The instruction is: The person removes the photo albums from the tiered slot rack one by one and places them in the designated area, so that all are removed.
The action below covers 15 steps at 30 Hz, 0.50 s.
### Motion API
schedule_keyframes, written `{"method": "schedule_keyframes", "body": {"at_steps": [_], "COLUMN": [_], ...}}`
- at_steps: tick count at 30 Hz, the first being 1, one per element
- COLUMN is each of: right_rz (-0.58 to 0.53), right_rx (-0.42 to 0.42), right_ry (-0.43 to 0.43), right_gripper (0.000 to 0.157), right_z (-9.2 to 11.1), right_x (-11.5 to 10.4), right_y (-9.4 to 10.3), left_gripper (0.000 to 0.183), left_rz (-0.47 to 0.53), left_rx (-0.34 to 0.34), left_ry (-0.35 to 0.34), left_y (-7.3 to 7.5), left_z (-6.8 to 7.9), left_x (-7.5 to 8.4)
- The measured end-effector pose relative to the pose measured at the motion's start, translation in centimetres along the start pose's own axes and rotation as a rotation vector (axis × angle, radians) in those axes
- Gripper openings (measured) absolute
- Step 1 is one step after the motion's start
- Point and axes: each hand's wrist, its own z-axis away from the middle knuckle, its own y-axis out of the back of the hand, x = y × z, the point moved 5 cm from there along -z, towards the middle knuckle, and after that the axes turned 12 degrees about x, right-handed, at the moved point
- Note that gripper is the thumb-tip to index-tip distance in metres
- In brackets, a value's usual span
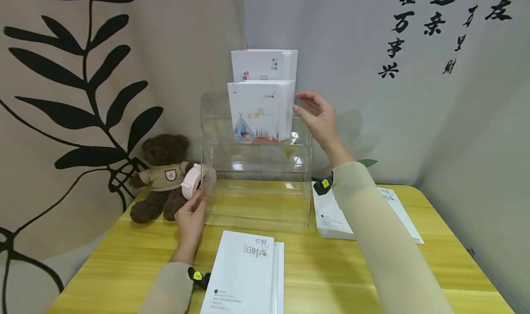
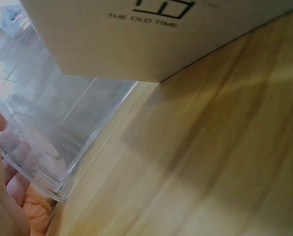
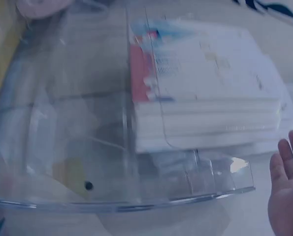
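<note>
A clear plastic display rack (image 1: 256,172) with stepped tiers stands on the table. My left hand (image 1: 191,222) grips the lower left side panel; in the left wrist view, its thumb and fingers (image 2: 19,187) lie on either side of the clear plastic. White books with a tent picture (image 1: 252,113) stand in an upper tier, and more white books (image 1: 254,61) rise behind them. My right hand (image 1: 318,118) is beside the right edge of these books. The right wrist view shows its fingers (image 3: 279,169) extended, holding nothing, apart from the tent books (image 3: 210,64).
White books (image 1: 238,272) lie in front of the rack, near my left wrist. Another white stack (image 1: 333,212) lies at the right, partly under my right forearm. A brown teddy bear (image 1: 165,173) and a pale pink round object (image 1: 191,181) sit left of the rack. A wall stands behind.
</note>
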Motion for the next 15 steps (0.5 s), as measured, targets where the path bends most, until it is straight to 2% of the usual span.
{"method": "schedule_keyframes", "body": {"at_steps": [3,7,11,15], "right_rz": [0.035,0.067,0.083,-0.003], "right_rx": [0.009,-0.007,-0.009,-0.041], "right_ry": [-0.051,-0.143,-0.213,-0.281], "right_gripper": [0.041,0.047,0.049,0.049], "right_z": [-1.4,-2.2,-3.4,-4.0], "right_x": [-0.7,-1.0,1.4,3.1], "right_y": [-0.3,-1.2,-1.7,-2.8], "left_gripper": [0.029,0.031,0.031,0.031], "left_rz": [-0.007,-0.002,0.018,0.022], "left_rx": [-0.001,-0.011,-0.018,-0.003], "left_ry": [0.005,0.020,0.020,0.021], "left_y": [0.0,0.1,0.0,0.0], "left_z": [0.1,0.0,0.0,0.0], "left_x": [-0.1,-0.1,0.0,0.0]}}
